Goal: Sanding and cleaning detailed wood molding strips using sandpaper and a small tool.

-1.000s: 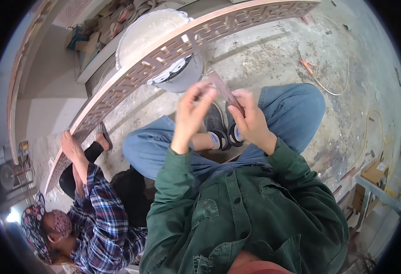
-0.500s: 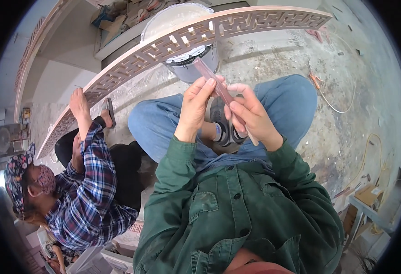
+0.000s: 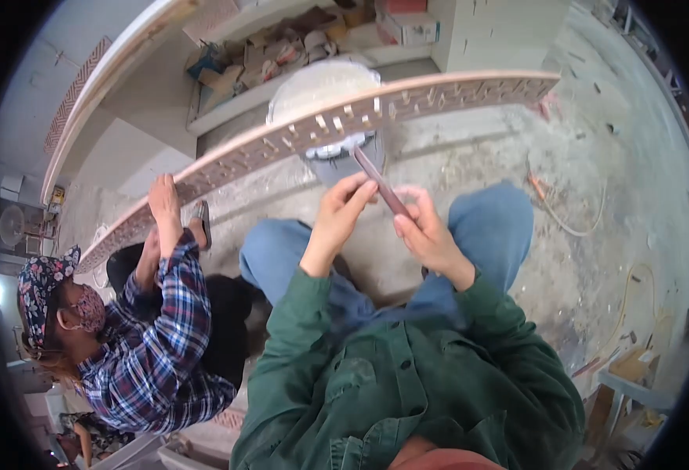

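My right hand [image 3: 432,239] is closed round the lower part of a sanding stick [image 3: 381,182], a slim flat bar that looks wrapped in reddish-brown sandpaper. My left hand [image 3: 343,211] has its thumb and fingers pinched together at the stick's left side, near the middle. The stick tilts up to the left, its far tip just below a long lattice board [image 3: 305,129]. That board is pale wood, cut through with a geometric pattern, and spans the scene in front of me. Neither hand touches it.
A lidded bucket [image 3: 330,168] stands under the board's middle. On the left, a co-worker in a plaid shirt [image 3: 152,345] holds the board with a hand [image 3: 164,205]. An orange-handled tool with a cable [image 3: 539,188] lies on the floor at right. Rags and boxes fill a shelf [image 3: 282,59] behind.
My view has tilted up, so the board shows lower and more edge-on. The sanding stick has turned in my hands, showing a narrower side. The co-worker's hand stays on the board.
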{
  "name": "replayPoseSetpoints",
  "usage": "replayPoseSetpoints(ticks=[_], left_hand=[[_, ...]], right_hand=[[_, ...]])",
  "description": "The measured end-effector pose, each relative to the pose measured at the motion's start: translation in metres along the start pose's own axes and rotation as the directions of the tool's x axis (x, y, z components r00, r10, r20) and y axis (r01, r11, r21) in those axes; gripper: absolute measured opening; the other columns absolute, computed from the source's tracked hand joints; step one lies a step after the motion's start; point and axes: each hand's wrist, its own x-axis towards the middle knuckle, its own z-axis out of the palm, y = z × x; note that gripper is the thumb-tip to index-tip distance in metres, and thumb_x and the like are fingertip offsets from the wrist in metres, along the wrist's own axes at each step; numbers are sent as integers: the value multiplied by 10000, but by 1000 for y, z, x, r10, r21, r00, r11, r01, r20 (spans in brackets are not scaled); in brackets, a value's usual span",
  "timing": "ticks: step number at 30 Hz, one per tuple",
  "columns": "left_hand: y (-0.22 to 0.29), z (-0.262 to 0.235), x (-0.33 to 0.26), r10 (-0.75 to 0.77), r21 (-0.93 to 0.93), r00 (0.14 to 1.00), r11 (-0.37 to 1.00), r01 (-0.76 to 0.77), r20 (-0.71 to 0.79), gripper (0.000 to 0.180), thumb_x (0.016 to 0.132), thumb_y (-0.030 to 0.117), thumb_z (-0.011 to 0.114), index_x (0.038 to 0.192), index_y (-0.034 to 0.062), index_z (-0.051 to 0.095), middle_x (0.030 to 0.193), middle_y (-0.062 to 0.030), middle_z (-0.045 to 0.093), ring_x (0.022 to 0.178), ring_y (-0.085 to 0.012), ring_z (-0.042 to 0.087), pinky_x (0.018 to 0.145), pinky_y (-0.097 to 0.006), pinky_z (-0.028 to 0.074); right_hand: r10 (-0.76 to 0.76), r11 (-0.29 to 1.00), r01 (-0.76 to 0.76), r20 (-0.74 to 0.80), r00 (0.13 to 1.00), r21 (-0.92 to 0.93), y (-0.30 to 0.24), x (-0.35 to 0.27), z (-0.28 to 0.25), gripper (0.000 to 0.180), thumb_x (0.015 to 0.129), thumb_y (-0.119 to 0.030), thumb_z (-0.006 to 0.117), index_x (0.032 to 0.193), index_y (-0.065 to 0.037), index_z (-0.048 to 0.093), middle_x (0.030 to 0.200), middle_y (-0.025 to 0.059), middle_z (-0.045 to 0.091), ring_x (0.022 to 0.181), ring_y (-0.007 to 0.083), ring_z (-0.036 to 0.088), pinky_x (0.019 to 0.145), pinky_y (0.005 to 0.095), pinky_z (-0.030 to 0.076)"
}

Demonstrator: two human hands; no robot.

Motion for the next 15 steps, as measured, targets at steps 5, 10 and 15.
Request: replayPoseSetpoints(ticks=[5, 10, 15], left_hand=[[94, -43, 9, 376, 260, 900, 912, -317, -221, 308, 917, 102, 633, 1218, 37, 624, 939, 14, 623, 862, -68, 562, 791, -220, 462], [254, -77, -21, 965, 643, 261, 189, -742, 18, 365, 832, 77, 560, 1172, -50, 588, 1114, -184, 632, 895, -219, 620, 800, -334, 498], [244, -175, -48, 985, 592, 171, 122, -797, 27, 396, 847, 141, 569, 1177, -80, 569, 1123, -233, 608, 892, -255, 618, 803, -358, 491]], right_hand=[[-92, 993, 91, -14, 996, -69, -12, 18, -40, 378, 980, -67, 465, 1333, -120, 337, 774, -3, 506, 507, 20, 389, 447, 177, 318], [69, 998, -67, -199, 978, 17, -32, 30, -96, 347, 982, -117, 476, 1305, -145, 353, 763, 11, 501, 444, 36, 367, 383, 190, 299], [181, 979, -145, -292, 939, 140, -13, 50, -126, 329, 978, -145, 492, 1287, -159, 381, 754, 14, 508, 401, 58, 362, 335, 209, 280]])
